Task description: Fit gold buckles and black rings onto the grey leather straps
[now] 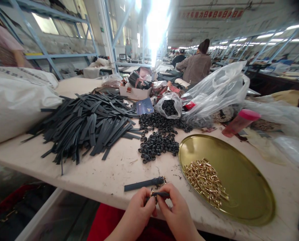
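Observation:
At the table's front edge my left hand [142,203] and my right hand [173,204] pinch a dark strap [162,194] between them. A bit of gold metal, probably a buckle, shows at the strap by my left fingertips; the rest is hidden by my fingers. Just beyond my hands lies another dark strap [141,185] with a gold buckle [164,179] at its right end. Farther back is a heap of small black loops [158,145]. Gold buckle parts [206,180] lie piled on a round gold tray [242,180] to the right.
A large pile of dark strips [89,124] covers the table's left side, beside a white sack [18,100]. Clear plastic bags [217,87], one holding black loops, stand at the back. A pink-lidded jar [241,123] stands behind the tray. A person [197,63] sits farther off.

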`<state>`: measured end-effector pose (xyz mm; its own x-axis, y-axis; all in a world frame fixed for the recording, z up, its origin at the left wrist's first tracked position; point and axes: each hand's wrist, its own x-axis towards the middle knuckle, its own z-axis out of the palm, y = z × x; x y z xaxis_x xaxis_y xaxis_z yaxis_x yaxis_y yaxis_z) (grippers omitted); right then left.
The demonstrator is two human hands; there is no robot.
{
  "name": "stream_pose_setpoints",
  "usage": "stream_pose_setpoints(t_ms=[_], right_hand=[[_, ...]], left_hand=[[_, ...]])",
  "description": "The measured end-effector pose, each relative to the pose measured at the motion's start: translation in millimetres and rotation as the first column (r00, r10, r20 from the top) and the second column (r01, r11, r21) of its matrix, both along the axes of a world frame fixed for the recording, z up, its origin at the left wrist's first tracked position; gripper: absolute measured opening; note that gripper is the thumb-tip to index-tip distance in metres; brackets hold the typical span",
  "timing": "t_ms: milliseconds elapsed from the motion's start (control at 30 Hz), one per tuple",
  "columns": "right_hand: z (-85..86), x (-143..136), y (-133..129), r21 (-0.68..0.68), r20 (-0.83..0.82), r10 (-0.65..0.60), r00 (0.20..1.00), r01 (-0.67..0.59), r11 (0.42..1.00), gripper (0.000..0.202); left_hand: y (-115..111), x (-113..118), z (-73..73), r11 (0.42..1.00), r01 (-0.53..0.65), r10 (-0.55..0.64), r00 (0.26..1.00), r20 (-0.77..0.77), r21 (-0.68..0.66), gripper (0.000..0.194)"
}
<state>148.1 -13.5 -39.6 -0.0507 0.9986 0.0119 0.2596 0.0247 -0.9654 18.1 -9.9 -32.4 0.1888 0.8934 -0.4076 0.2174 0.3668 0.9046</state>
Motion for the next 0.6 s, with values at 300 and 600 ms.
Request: stream_pose_setpoints(t_ms=[300, 600], right_hand=[[-4.1, 7, -1, -0.222, -0.184, 0.116, 0.976, -0.156, 0.963, 0.015], [5.8, 4, 12, -0.159, -0.104, 0.143, 0.984, -0.158, 0.975, 0.014]], left_hand=[[-14, -7, 19.7, 0.991, 0.121, -0.114, 0.987, -0.112, 0.053, 0.019], [1, -20, 24.1, 0.984, 0.148, -0.137, 0.986, -0.099, 0.104, 0.023]])
